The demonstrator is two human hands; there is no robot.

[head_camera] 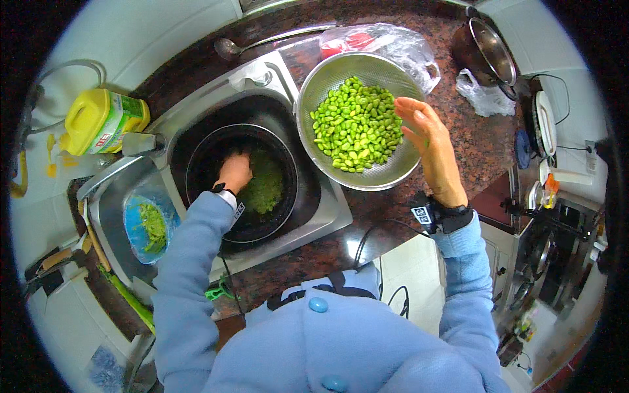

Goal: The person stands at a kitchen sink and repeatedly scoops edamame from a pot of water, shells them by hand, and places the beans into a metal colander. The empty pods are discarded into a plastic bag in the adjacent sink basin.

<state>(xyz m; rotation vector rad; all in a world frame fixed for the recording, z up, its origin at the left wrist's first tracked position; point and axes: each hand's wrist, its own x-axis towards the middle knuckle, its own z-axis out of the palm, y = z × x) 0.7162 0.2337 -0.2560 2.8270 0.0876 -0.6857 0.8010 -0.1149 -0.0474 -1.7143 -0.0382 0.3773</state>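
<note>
A round metal colander (pixel 314 91) rests on the counter just right of the sink, with a heap of shelled green beans (pixel 356 125) in it. My right hand (pixel 430 147) is at the colander's right side, fingers apart above its rim and holding nothing. My left hand (pixel 236 172) reaches down into a dark round pan (pixel 294 196) in the large sink basin. Its fingers are in shadow, so whether they grip anything is hidden. Green matter (pixel 268 189) lies in the pan, to the right of that hand.
In the small sink basin (pixel 110 206) is a blue plastic bag (pixel 132 228) with green scraps. A yellow jug (pixel 91 118) stands behind the faucet (pixel 140 144). A ladle (pixel 228 48), a clear plastic bag (pixel 408 46) and a metal pot (pixel 484 54) line the counter's back.
</note>
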